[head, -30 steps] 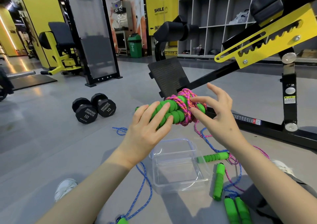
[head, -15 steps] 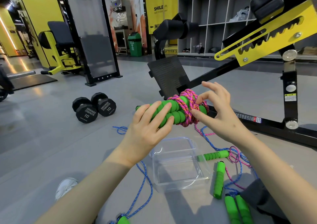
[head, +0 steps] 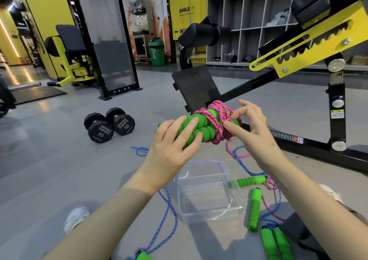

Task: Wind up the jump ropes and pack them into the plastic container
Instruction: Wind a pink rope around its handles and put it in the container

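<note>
My left hand (head: 175,146) grips two green foam handles (head: 201,130) held side by side above the floor. A pink jump rope (head: 217,118) is wound around their right end. My right hand (head: 253,134) pinches that pink cord at the coil, and a loose tail hangs down from it. Below stands an empty clear plastic container (head: 207,192). Blue ropes (head: 169,214) and more green handles (head: 254,210) lie loose on the floor around it.
Two black 10 dumbbells (head: 109,126) rest on the floor at left. A black and yellow bench frame (head: 298,60) stands close on the right. My white shoe (head: 76,218) shows at lower left. Grey floor stretches left.
My right hand has closed in on the pink coil, thumb and forefinger now pinching the cord. The loose pink tail on the floor has shortened. My left hand holds still.
</note>
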